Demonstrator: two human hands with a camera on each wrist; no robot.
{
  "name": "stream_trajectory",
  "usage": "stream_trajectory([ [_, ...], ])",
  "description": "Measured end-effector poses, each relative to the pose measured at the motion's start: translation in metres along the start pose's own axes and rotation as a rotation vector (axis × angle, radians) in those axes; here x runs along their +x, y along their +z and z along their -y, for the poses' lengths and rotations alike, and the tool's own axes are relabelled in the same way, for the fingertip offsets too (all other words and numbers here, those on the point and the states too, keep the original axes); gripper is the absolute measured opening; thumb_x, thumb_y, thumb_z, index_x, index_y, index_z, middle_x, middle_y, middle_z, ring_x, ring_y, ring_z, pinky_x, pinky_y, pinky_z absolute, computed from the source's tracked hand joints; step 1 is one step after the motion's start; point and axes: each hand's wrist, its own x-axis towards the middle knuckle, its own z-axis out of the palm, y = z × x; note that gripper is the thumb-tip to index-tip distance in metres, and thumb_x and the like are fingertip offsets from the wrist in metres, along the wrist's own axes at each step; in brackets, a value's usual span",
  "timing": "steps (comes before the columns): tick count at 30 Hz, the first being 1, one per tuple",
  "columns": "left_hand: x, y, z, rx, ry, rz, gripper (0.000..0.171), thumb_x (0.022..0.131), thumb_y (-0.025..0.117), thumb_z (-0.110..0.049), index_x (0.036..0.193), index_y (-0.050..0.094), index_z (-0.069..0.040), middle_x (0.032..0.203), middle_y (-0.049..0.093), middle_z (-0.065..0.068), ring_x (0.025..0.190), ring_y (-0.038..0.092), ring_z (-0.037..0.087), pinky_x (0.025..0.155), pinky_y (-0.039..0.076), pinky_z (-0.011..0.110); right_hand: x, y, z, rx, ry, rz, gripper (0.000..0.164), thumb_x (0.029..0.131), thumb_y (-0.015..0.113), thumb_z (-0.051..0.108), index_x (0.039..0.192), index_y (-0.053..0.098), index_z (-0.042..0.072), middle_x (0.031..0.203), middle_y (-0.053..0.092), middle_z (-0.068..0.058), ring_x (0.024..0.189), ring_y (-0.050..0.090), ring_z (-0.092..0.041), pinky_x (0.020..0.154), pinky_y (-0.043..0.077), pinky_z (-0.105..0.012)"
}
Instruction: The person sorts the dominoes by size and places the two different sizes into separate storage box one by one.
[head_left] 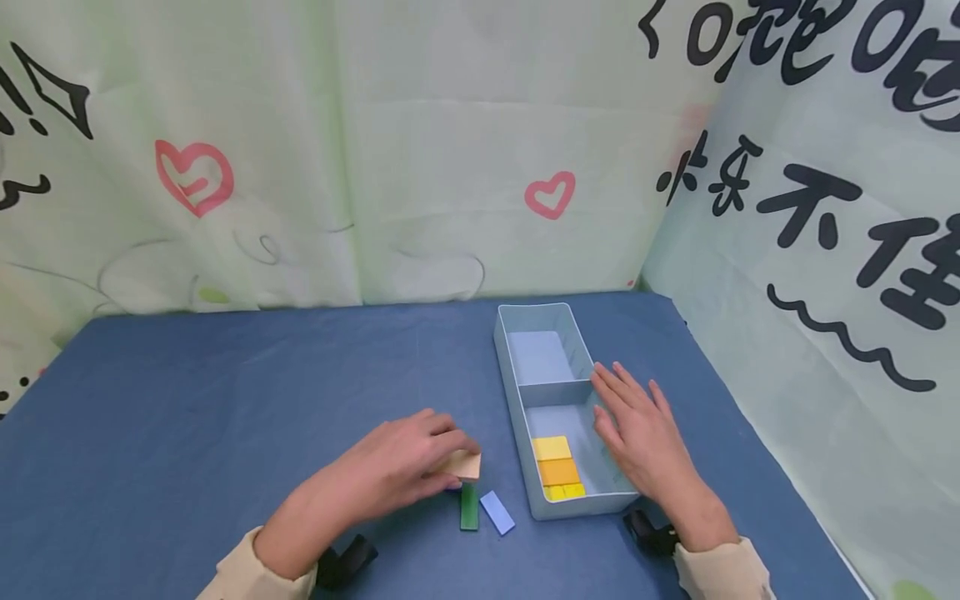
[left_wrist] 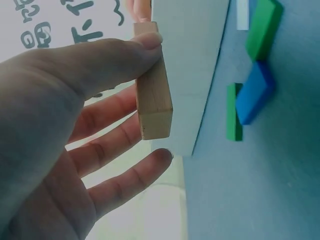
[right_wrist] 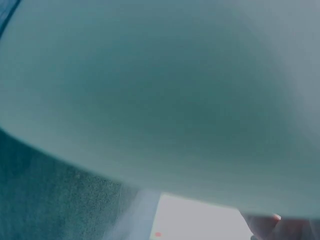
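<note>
My left hand [head_left: 393, 467] pinches a plain wooden block [left_wrist: 154, 95] between thumb and fingers, just left of a light blue two-compartment box [head_left: 585, 506]. Below that block, on the table, lie a green block [head_left: 468, 510] and a light blue block [head_left: 497, 512]. A darker blue block [left_wrist: 256, 95] and another green block [left_wrist: 234, 115] also show in the left wrist view. My right hand [head_left: 647, 437] lies along the box's right rim with its fingers straight. In the near compartment sit a pale yellow block [head_left: 552, 448], an orange block [head_left: 559, 473] and small yellow blocks [head_left: 564, 492].
A blue cloth [head_left: 225, 417] covers the table. The box's far compartment [head_left: 540, 357] shows its bare floor. Printed curtains [head_left: 450, 150] stand behind and to the right. Pale, blurred box wall [right_wrist: 160, 100] fills most of the right wrist view.
</note>
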Motion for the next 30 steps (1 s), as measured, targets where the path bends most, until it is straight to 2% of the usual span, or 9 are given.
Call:
stream_trajectory([
  [7, 0.024, -0.006, -0.006, 0.019, 0.013, -0.02, 0.032, 0.094, 0.069, -0.03, 0.125, 0.062, -0.026, 0.111, 0.064, -0.004, 0.093, 0.056, 0.01, 0.067, 0.051, 0.022, 0.001, -0.002, 0.0, 0.011, 0.008, 0.008, 0.049, 0.1, 0.054, 0.02, 0.146, 0.048, 0.005, 0.154, 0.044, -0.014, 0.145, 0.034, -0.036, 0.116, 0.018, -0.065],
  [14, 0.045, -0.011, -0.015, 0.059, 0.039, -0.005, 0.035, 0.097, 0.065, -0.034, 0.13, 0.059, -0.026, 0.111, 0.064, -0.004, 0.09, 0.054, 0.011, 0.063, 0.049, 0.021, 0.0, -0.002, 0.002, 0.01, 0.015, 0.003, 0.049, 0.1, 0.053, 0.02, 0.146, 0.048, 0.005, 0.154, 0.044, -0.014, 0.145, 0.034, -0.036, 0.116, 0.018, -0.065],
  [19, 0.063, -0.012, -0.024, 0.104, 0.105, -0.041, 0.034, 0.095, 0.068, -0.029, 0.127, 0.061, -0.024, 0.113, 0.065, -0.004, 0.092, 0.058, 0.012, 0.069, 0.054, 0.023, -0.002, -0.003, 0.0, 0.016, 0.014, 0.017, 0.049, 0.1, 0.054, 0.02, 0.146, 0.048, 0.005, 0.154, 0.044, -0.014, 0.145, 0.033, -0.036, 0.116, 0.018, -0.065],
  [23, 0.082, -0.011, -0.032, 0.105, 0.163, -0.052, 0.032, 0.093, 0.071, -0.026, 0.124, 0.063, -0.022, 0.111, 0.065, -0.005, 0.094, 0.06, 0.01, 0.075, 0.054, 0.022, -0.003, -0.004, -0.002, 0.02, 0.012, 0.01, 0.049, 0.1, 0.054, 0.02, 0.146, 0.048, 0.005, 0.154, 0.044, -0.014, 0.145, 0.034, -0.036, 0.116, 0.018, -0.066],
  [28, 0.102, -0.005, -0.044, 0.113, 0.163, -0.007, 0.029, 0.093, 0.071, -0.025, 0.122, 0.065, -0.021, 0.11, 0.065, -0.005, 0.096, 0.06, 0.01, 0.08, 0.052, 0.021, -0.005, -0.006, -0.004, 0.034, 0.003, 0.012, 0.05, 0.099, 0.056, 0.02, 0.146, 0.048, 0.004, 0.154, 0.044, -0.014, 0.145, 0.034, -0.036, 0.115, 0.019, -0.067],
  [30, 0.109, -0.002, -0.049, 0.148, 0.161, 0.003, 0.028, 0.094, 0.07, -0.025, 0.121, 0.065, -0.021, 0.11, 0.065, -0.004, 0.096, 0.061, 0.01, 0.081, 0.052, 0.021, -0.005, -0.006, -0.005, 0.035, -0.002, 0.016, 0.05, 0.099, 0.056, 0.02, 0.146, 0.048, 0.005, 0.154, 0.044, -0.014, 0.145, 0.034, -0.036, 0.115, 0.02, -0.067],
])
